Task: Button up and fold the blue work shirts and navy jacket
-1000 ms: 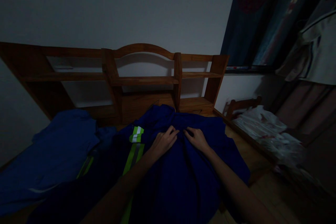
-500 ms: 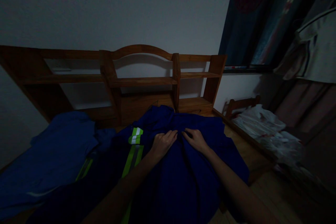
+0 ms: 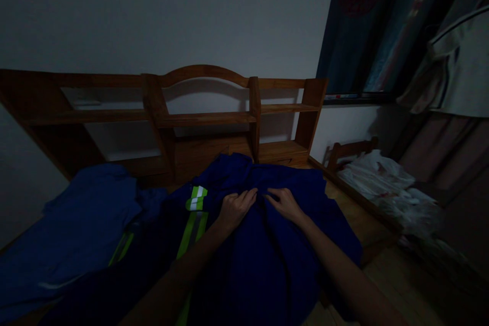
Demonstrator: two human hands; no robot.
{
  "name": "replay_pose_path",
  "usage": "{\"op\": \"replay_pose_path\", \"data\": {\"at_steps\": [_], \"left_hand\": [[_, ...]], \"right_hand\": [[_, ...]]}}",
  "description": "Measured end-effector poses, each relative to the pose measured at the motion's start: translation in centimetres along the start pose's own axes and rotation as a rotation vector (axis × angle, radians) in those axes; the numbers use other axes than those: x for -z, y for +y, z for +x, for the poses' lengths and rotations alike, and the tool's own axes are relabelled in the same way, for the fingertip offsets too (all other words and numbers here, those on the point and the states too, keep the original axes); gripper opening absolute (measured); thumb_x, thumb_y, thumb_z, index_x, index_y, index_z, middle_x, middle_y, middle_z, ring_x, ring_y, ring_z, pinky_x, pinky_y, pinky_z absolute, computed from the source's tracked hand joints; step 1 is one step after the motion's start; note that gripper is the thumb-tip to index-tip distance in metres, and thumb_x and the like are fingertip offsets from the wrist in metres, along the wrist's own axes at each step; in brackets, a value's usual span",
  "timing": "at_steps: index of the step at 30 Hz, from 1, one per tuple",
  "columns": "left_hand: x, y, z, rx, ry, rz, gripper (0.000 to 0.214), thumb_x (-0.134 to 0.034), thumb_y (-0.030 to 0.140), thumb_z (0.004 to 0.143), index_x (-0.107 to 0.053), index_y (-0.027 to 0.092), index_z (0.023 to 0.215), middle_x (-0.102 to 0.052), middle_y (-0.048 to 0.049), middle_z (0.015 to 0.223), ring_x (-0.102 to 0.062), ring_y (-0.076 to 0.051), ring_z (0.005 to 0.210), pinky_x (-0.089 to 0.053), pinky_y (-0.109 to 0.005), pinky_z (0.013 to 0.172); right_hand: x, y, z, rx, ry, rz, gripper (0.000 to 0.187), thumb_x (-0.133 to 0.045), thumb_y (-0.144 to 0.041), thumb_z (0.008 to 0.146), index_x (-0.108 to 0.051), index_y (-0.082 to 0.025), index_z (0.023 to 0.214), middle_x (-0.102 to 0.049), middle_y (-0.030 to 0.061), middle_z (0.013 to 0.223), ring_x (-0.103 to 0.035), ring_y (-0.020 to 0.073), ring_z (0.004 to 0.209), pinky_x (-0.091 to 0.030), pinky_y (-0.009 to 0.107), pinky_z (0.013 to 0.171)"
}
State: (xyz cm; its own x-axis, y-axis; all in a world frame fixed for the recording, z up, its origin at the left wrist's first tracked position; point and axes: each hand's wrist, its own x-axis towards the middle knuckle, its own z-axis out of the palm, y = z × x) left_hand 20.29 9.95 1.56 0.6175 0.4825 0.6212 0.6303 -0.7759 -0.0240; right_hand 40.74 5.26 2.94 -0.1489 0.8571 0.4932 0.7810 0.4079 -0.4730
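Blue cloth (image 3: 84, 224) lies heaped before the left section of the wooden headboard (image 3: 208, 119). Before its middle and right spreads a darker blue garment (image 3: 260, 275), with a lime-and-silver band (image 3: 197, 198). Below the headboard's middle, the left hand (image 3: 237, 209) rests on the garment, fingers together; beside it, the right hand (image 3: 286, 204) curls thumb and forefinger; whether either pinches fabric, I cannot tell. Right of the headboard sit whitish plastic bags (image 3: 376, 175).

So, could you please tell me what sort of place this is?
Probably a bedroom: what looks like a wooden headboard with shelves stands against the wall, dark blue clothing lies spread before it, and a pale garment hangs at the right.
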Motion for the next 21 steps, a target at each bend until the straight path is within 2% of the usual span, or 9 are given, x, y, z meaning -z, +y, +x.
{"op": "replay_pose_path", "data": {"at_steps": [10, 18, 21], "left_hand": [[-0.08, 0.15, 0.20, -0.036, -0.025, -0.003, 0.031, -0.036, 0.027, 0.095, -0.055, 0.021, 0.119, -0.069, -0.0067, 0.099, -0.065, -0.016, 0.074, -0.044, -0.027, 0.065], [0.08, 0.18, 0.32, -0.090, -0.068, 0.006, 0.027, -0.040, 0.027, 0.094, -0.056, 0.021, 0.115, -0.070, -0.0033, 0.096, -0.065, -0.016, 0.072, -0.044, -0.027, 0.065], [0.17, 0.25, 0.25, -0.104, -0.044, -0.018, 0.027, -0.041, 0.027, 0.093, -0.056, 0.020, 0.115, -0.070, -0.0026, 0.099, -0.066, -0.015, 0.074, -0.045, -0.026, 0.067]], "right_hand": [[0.43, -0.59, -0.22, 0.007, -0.020, -0.036, 0.032, -0.043, -0.039, 0.091, -0.065, -0.021, 0.077, -0.066, 0.0003, 0.070, -0.059, 0.0151, 0.062, -0.036, 0.022, 0.059], [0.04, -0.07, -0.34, 0.009, -0.029, -0.033, 0.029, -0.042, -0.034, 0.092, -0.064, -0.021, 0.080, -0.066, 0.0010, 0.072, -0.060, 0.0143, 0.065, -0.036, 0.021, 0.061], [-0.22, 0.31, -0.19, 0.015, -0.026, -0.040, 0.029, -0.042, -0.034, 0.093, -0.063, -0.019, 0.080, -0.066, 0.0016, 0.073, -0.060, 0.0143, 0.066, -0.035, 0.021, 0.061]]}}
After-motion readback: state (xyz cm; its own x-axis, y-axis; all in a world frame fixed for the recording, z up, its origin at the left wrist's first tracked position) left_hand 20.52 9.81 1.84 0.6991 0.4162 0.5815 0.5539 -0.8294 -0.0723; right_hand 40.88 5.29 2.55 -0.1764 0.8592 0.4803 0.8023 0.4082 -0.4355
